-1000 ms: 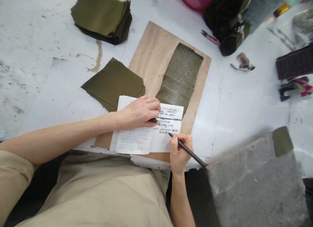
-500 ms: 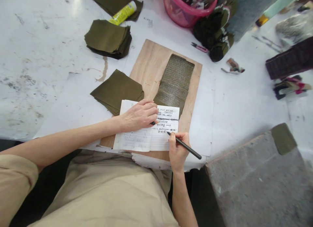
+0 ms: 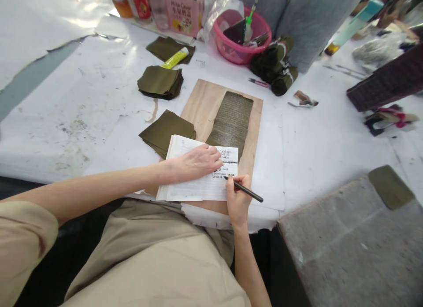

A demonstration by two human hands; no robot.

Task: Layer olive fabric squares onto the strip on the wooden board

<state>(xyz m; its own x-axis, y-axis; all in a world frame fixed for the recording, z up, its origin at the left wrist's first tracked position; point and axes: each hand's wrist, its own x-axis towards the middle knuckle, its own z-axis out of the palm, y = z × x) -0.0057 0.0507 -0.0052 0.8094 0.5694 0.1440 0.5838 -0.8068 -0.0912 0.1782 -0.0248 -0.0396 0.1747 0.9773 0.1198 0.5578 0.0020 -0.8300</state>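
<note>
An open lined notebook (image 3: 188,192) with handwriting on its right page lies on a wooden board (image 3: 194,98). My left hand (image 3: 201,160) rests across it, fingers bent and covering part of the writing. A small dark end, like a pen cap, shows under those fingers. My right hand (image 3: 238,194) grips a black pen (image 3: 247,191), its tip at the last written line. Above the notebook, a dark olive textured strip (image 3: 233,117) lies on the board, its lower end hidden. Olive fabric pieces (image 3: 168,131) sit partly under the notebook's upper left.
Farther back are a fabric stack (image 3: 160,82), a yellow-green tube (image 3: 175,58), a pink basket (image 3: 243,51) with tools and pink snips (image 3: 259,82). Bottles and a pink carton (image 3: 183,14) stand at the rear. A grey board (image 3: 346,236) juts in at right.
The view has tilted up, bringing bottles and the carton into sight. My left hand lies farther over the right page, covering more writing. The pen tip stays near the same line.
</note>
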